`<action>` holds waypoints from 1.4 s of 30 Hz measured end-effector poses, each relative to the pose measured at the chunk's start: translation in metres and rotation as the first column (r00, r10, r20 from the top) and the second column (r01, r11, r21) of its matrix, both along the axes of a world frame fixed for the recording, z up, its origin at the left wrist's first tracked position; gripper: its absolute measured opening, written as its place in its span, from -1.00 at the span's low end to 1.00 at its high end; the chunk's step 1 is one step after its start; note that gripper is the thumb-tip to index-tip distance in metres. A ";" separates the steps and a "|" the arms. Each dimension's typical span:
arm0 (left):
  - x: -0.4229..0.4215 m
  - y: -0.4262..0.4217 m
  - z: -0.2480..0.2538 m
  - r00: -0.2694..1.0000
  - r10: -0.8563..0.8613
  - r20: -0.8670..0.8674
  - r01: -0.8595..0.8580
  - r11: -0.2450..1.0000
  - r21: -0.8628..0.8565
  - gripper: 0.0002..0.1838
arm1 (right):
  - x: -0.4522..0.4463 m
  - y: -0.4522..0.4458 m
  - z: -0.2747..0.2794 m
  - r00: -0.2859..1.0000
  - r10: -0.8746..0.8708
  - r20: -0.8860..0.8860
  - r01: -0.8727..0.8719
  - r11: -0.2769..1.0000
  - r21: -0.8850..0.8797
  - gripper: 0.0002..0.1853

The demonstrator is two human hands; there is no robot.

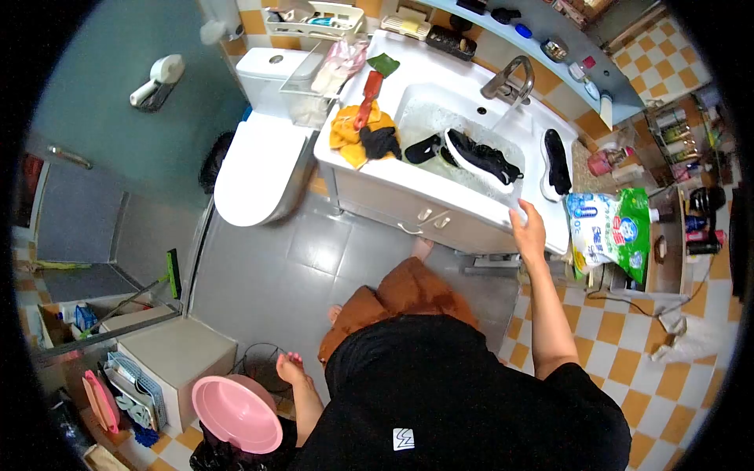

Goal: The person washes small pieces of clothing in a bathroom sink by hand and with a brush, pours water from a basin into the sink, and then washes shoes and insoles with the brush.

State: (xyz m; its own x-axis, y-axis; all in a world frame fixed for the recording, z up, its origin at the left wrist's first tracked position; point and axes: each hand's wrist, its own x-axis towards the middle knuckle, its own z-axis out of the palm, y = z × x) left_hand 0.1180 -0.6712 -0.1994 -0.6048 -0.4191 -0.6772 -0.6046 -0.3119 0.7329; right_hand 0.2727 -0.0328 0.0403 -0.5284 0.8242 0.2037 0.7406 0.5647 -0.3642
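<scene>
Your right hand (529,229) is reaching to the front rim of the sink (440,69), its fingers hovering at or touching the edge close to the near end of a black shoe (479,157). You are holding that hand partly bent, and whether it is grasping anything there I cannot tell. The shoe is sitting in the sink, tilted on its side, its white sole showing; it is lying partly in cloudy water (428,106). A small black piece (422,149) is lying just beside its left end. The other shoe (555,165) is resting out of the water on the ledge to the right.

Your left hand (292,369) is hanging low, palm up, its fingers loosely curled and gripping nothing visible, near the pink basin (210,404). That basin is sitting above a black bag (226,457).

On the sink's left side, a yellow cloth (345,137) is lying bunched, with a red brush (371,86) and a black cloth (382,143) resting on it. A green cloth (383,64) is lying just behind the brush. The tap (498,86) is arching over the sink, and a detergent bag (613,231) is standing to the right, near your right hand.
</scene>
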 end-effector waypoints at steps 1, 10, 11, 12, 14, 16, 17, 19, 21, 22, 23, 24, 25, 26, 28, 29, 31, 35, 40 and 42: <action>-0.012 0.035 0.021 0.997 -0.043 -0.071 0.039 0.998 -0.053 -0.86 | -0.012 0.024 -0.006 0.998 0.062 0.023 -0.063 0.997 0.043 -0.52; -0.072 0.324 0.171 0.648 -0.688 -0.326 0.527 0.715 -0.459 -0.75 | -0.110 0.173 -0.071 0.755 0.317 0.575 -0.253 0.949 -0.191 0.07; -0.075 0.360 0.192 0.620 -0.715 -0.323 0.547 0.688 -0.476 -0.75 | -0.111 0.189 -0.078 0.761 0.337 0.554 -0.246 0.940 -0.235 0.03; -0.077 0.391 0.207 0.593 -0.743 -0.309 0.568 0.659 -0.494 -0.75 | -0.108 0.203 -0.082 0.806 0.365 0.466 -0.229 0.918 -0.324 -0.01; -0.081 0.440 0.213 0.499 -0.769 -0.400 0.636 0.638 -0.434 -0.76 | -0.098 0.233 -0.084 0.881 0.380 0.282 -0.205 0.844 -0.495 -0.09; -0.088 0.491 0.233 0.302 -0.888 -0.348 0.734 0.449 -0.509 -0.73 | -0.085 0.257 -0.085 0.975 0.206 0.084 -0.072 0.651 -0.756 -0.17; -0.095 0.514 0.236 0.110 -0.949 -0.294 0.700 0.284 -0.655 -0.68 | -0.075 0.263 -0.085 0.992 0.120 -0.033 -0.092 0.532 -0.842 -0.17; -0.104 0.566 0.233 -0.085 -0.965 -0.247 0.650 0.134 -0.748 -0.59 | -0.057 0.266 -0.073 0.961 -0.045 -0.272 -0.248 0.289 -0.925 -0.12; -0.117 0.611 0.222 -0.319 -0.947 -0.047 0.462 -0.112 -0.880 -0.44 | -0.050 0.269 -0.069 0.993 -0.048 -0.108 -0.093 0.243 -0.965 -0.03; -0.125 0.633 0.207 -0.372 -0.927 0.041 0.383 -0.194 -0.903 -0.33 | -0.044 0.271 -0.084 1.000 -0.010 -0.007 -0.002 0.382 -0.924 -0.02; -0.133 0.656 0.198 -0.326 -0.932 0.159 0.277 -0.255 -0.926 -0.25 | -0.041 0.271 -0.098 0.995 0.011 0.096 0.076 0.517 -0.853 -0.01; -0.140 0.676 0.189 -0.270 -0.924 0.271 0.174 -0.324 -0.930 -0.17 | -0.038 0.267 -0.108 0.990 0.037 0.138 0.079 0.661 -0.746 0.04; -0.150 0.693 0.171 -0.226 -0.919 0.321 0.248 -0.373 -0.894 -0.13 | -0.044 0.264 -0.111 0.990 0.003 0.143 0.095 0.734 -0.672 0.05; -0.158 0.706 0.144 -0.188 -0.909 0.373 0.324 -0.415 -0.850 -0.09 | -0.054 0.255 -0.112 0.989 -0.032 0.147 0.114 0.799 -0.590 0.05; -0.148 0.722 0.133 -0.234 -0.867 0.441 0.493 -0.496 -0.714 -0.05 | -0.084 0.226 -0.095 0.975 -0.089 0.203 0.191 0.803 -0.565 0.02; -0.139 0.730 0.142 -0.311 -0.842 0.440 0.566 -0.536 -0.627 -0.03 | -0.096 0.214 -0.097 0.935 -0.111 0.336 0.267 0.843 -0.466 0.00; -0.113 0.731 0.152 -0.407 -0.842 0.354 0.433 -0.519 -0.737 -0.10 | -0.110 0.203 -0.082 0.933 0.073 0.353 0.071 0.923 -0.378 0.06; -0.110 0.717 0.126 -0.617 -0.748 0.247 0.571 -0.640 -0.514 -0.16 | -0.091 0.239 -0.092 0.945 0.050 0.323 0.140 0.831 -0.538 -0.07; -0.134 0.713 0.065 -0.350 -0.906 0.237 0.773 -0.422 -0.473 -0.30 | -0.115 0.204 -0.097 0.927 0.000 0.376 0.132 0.936 -0.326 -0.25; -0.136 0.722 0.091 -0.349 -0.914 0.207 0.836 -0.403 -0.371 -0.33 | -0.115 0.204 -0.099 0.931 -0.039 0.364 0.181 0.913 -0.366 -0.20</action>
State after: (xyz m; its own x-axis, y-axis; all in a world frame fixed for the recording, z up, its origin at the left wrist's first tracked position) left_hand -0.0178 0.0508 -0.1088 -0.4259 0.6921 -0.5827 0.2600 0.7105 0.6539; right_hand 0.1581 0.1712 -0.0584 -0.4072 0.8557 -0.3193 0.9073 0.3387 -0.2494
